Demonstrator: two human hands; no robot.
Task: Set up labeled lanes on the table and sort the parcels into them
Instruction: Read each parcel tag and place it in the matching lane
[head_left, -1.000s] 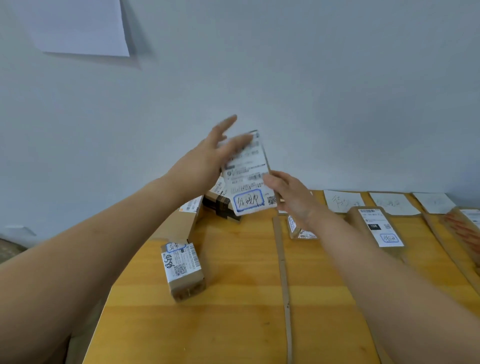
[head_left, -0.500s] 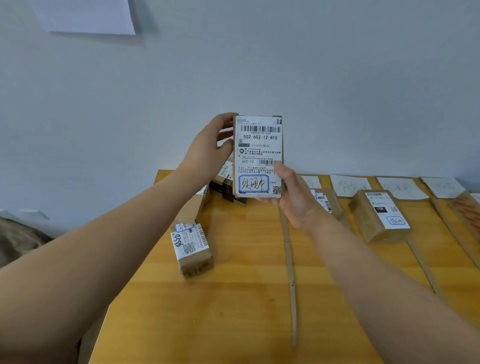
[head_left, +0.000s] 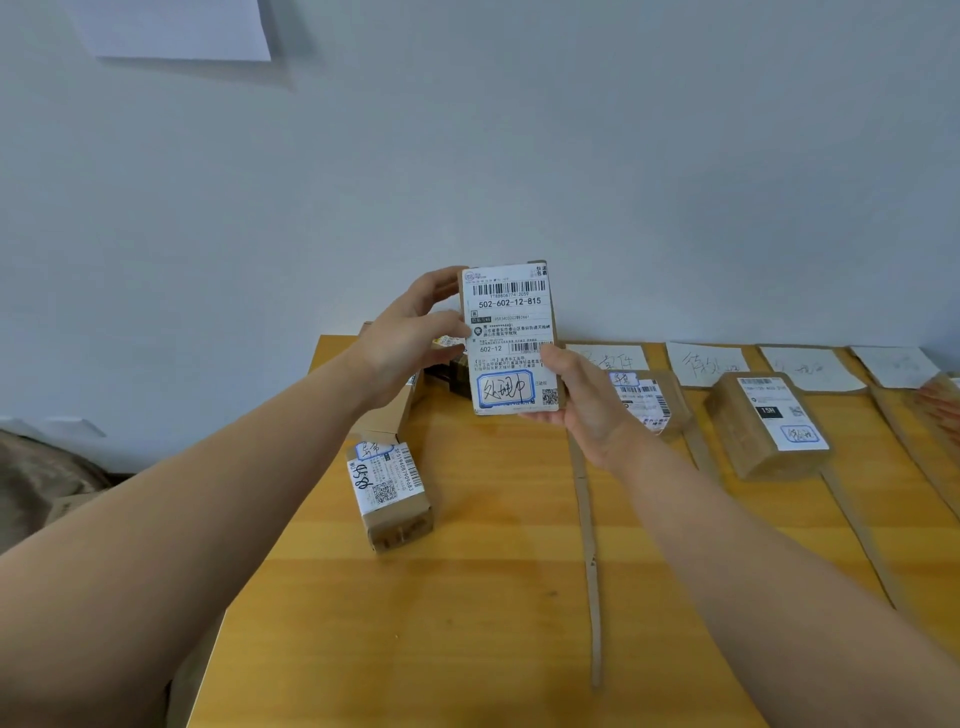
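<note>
Two hands hold one parcel (head_left: 511, 338) upright above the far part of the table (head_left: 467, 597), its printed label turned to the camera. The parcel's left edge is gripped by the left hand (head_left: 410, 343), thumb on the front. Its lower right corner is held from beneath by the right hand (head_left: 582, 400).

On the left part of the table, a near-left parcel (head_left: 389, 493) is laid label up. A long box (head_left: 397, 415) and a dark box (head_left: 449, 374) are seen behind it, both partly hidden by the left hand.

The table is divided into lanes by thin brown strips (head_left: 587, 545). Handwritten slips (head_left: 706, 364) are laid along the far edge, one at the head of each lane. In the lane right of the first strip, a lane parcel (head_left: 649, 400) is lodged, half covered by the right hand. In the next lane to the right, a 15H parcel (head_left: 769, 426) is laid flat. At the right edge something reddish is cut off and cannot be told.

A white sheet (head_left: 176, 26) is fixed to the wall, upper left.
</note>
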